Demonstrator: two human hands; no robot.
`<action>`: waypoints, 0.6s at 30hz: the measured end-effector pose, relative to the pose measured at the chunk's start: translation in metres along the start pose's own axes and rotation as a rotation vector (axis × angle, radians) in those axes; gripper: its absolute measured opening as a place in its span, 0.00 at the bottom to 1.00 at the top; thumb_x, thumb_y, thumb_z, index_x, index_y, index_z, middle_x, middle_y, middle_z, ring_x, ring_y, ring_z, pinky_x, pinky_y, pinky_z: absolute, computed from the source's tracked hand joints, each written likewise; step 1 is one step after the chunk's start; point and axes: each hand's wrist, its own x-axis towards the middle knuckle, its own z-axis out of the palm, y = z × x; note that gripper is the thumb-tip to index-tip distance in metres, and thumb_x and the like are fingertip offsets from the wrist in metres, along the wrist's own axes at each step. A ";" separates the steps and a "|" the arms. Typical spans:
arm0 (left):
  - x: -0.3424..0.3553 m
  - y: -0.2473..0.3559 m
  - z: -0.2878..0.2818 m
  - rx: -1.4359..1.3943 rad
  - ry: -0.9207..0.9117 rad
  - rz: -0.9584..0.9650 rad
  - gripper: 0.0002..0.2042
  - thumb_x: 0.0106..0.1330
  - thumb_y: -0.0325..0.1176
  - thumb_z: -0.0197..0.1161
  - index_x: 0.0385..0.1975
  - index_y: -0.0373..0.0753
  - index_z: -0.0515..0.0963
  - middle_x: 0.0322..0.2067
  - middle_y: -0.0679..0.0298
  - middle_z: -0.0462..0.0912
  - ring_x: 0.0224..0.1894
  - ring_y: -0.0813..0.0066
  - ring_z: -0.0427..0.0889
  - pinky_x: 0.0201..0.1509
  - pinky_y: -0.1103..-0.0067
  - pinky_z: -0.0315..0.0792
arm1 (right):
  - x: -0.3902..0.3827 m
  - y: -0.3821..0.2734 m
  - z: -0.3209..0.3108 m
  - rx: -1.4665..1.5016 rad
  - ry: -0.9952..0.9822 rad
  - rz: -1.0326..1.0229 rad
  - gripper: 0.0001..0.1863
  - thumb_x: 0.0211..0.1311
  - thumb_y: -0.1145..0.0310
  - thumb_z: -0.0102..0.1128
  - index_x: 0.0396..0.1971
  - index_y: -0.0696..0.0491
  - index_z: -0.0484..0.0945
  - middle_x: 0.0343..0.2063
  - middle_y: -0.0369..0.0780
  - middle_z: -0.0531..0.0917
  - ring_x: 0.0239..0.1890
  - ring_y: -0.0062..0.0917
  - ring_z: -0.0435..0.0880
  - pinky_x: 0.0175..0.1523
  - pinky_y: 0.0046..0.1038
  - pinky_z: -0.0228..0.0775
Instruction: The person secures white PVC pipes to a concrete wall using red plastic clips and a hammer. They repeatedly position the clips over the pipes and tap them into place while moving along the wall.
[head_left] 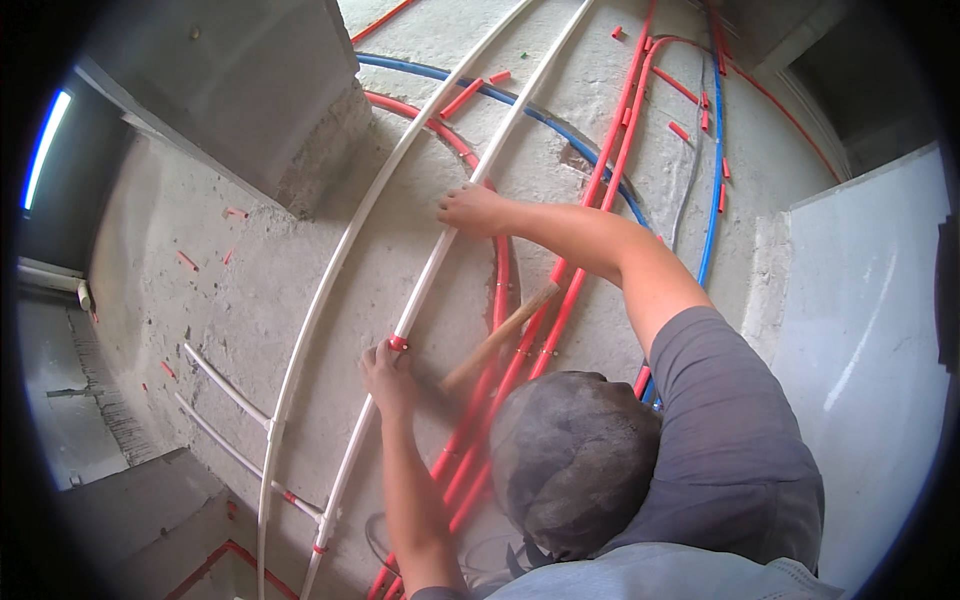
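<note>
A long white pipe point(432, 275) runs slantwise across the concrete floor. My right hand point(472, 211), its arm stretched far forward, has its fingers curled over this pipe. Nearer to me, my left hand point(388, 376) is closed at a small red pipe clip point(398, 343) seated on the same pipe. Part of the clip and the underside of the pipe are hidden by the fingers. Beside the left hand lies a wooden tool handle point(510, 328), slanting up to the red pipes; its lower end is blurred. To the left, a second white pipe point(330, 270) curves alongside.
Several red pipes point(600, 195) and a blue pipe point(712, 215) run at right. White branch pipes point(228, 385) stick out left. Red offcuts point(187, 261) lie scattered. A concrete pillar point(230, 90) and a pale wall point(865, 330) flank the floor. A rounded dark cloth-covered shape point(572, 462) sits between my arms.
</note>
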 end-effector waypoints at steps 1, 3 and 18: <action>-0.001 -0.004 0.000 -0.002 0.007 -0.006 0.24 0.56 0.26 0.69 0.55 0.39 0.80 0.48 0.54 0.80 0.54 0.49 0.75 0.60 0.60 0.69 | 0.003 -0.002 -0.002 -0.007 0.007 -0.018 0.14 0.59 0.69 0.60 0.46 0.49 0.80 0.47 0.39 0.81 0.55 0.35 0.81 0.56 0.42 0.73; -0.001 -0.008 0.004 0.013 0.023 0.007 0.25 0.55 0.26 0.70 0.56 0.39 0.79 0.49 0.54 0.79 0.54 0.49 0.75 0.61 0.59 0.69 | 0.005 -0.002 -0.004 -0.009 0.025 -0.022 0.13 0.59 0.68 0.60 0.45 0.49 0.81 0.46 0.40 0.81 0.55 0.35 0.81 0.56 0.41 0.73; -0.040 -0.014 -0.006 0.034 0.066 -0.047 0.24 0.63 0.33 0.68 0.60 0.38 0.76 0.53 0.53 0.78 0.59 0.48 0.74 0.65 0.59 0.66 | -0.121 -0.155 0.046 0.420 0.235 -0.165 0.19 0.63 0.55 0.65 0.46 0.54 0.79 0.56 0.46 0.77 0.63 0.41 0.73 0.70 0.47 0.59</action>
